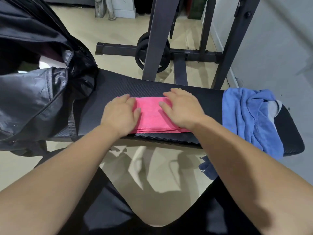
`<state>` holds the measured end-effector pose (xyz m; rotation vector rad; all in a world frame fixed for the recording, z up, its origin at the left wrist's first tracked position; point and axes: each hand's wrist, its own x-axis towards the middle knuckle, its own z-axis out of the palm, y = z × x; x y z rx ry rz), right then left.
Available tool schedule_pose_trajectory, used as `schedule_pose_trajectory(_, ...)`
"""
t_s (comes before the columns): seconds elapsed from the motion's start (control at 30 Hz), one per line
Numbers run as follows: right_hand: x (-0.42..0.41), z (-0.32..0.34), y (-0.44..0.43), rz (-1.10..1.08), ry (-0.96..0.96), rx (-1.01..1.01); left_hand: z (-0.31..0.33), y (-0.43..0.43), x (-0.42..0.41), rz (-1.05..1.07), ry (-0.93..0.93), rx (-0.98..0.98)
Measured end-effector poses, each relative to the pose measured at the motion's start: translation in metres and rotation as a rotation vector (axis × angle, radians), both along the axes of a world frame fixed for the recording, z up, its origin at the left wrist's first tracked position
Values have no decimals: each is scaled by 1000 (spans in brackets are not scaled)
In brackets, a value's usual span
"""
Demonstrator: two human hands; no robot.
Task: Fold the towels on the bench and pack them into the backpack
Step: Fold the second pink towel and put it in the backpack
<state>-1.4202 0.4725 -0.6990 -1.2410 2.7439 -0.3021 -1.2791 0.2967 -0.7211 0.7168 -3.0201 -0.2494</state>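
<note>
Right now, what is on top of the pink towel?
Both hands: the left hand and right hand press flat on the folded pink towel, which lies on the bench. Its two ends are covered by them.

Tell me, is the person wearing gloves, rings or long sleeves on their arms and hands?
No. The left hand and right hand are bare: no gloves, and no rings show on the fingers. The forearms are bare too, with no sleeves, watch or bracelet in view. The fingernails look short and unpainted.
</note>
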Motion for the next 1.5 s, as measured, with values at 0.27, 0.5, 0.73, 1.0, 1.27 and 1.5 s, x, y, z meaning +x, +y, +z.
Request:
schedule_pose_trajectory(0.27, -4, -64, 10, -129, -64, 252, -40, 7, -2, 50, -240, 73)
schedule_pose_trajectory(0.5, -4, -61, 9, -139, -13, 283, -34, -4, 5, 85, 62, 235)
schedule_pose_trajectory(0.73, 23, -49, -31, 13, 65, 142, -16, -30, 6, 504, 40, 172)
schedule_pose_trajectory(1.0, 38, -73, -33, -4, 17, 124, -25, -44, -1, 536, 46, 350)
schedule_pose_trajectory(1.27, 38, -73, -33, -29, 2, 134, -16, -42, -9, 520, 5, 440)
schedule_pose_trajectory(1.5, 43, -70, -31, -53, -40, 158, -12, -37, -1, 619, 409, 716)
